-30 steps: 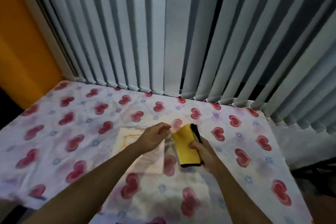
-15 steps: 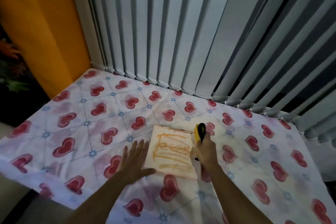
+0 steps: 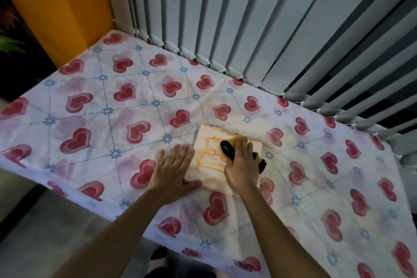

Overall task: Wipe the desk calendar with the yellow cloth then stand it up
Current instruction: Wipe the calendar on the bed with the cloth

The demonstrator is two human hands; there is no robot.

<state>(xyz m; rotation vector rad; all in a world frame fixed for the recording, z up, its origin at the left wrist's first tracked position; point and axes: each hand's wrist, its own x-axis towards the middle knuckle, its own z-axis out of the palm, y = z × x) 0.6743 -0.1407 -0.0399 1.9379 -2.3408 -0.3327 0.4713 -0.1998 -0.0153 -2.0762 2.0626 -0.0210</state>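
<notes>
The desk calendar (image 3: pixel 208 153), pale with orange print and a small spiral at its far edge, lies flat on the heart-patterned tablecloth (image 3: pixel 101 115). My left hand (image 3: pixel 173 169) rests flat with fingers spread against the calendar's left edge, thumb along its near corner. My right hand (image 3: pixel 242 165) presses the yellow cloth (image 3: pixel 234 140), which has a black trim, down onto the calendar's right half. Most of the cloth is hidden under my palm.
Grey vertical blinds (image 3: pixel 248 29) hang along the table's far edge. An orange wall (image 3: pixel 63 0) stands at the left. The table's near edge drops to the floor (image 3: pixel 45 232), where a dark shoe (image 3: pixel 158 259) shows.
My right hand has moved with the cloth from the calendar's far right corner onto its face. My left hand has shifted closer against the calendar's left edge. The camera has tilted down.
</notes>
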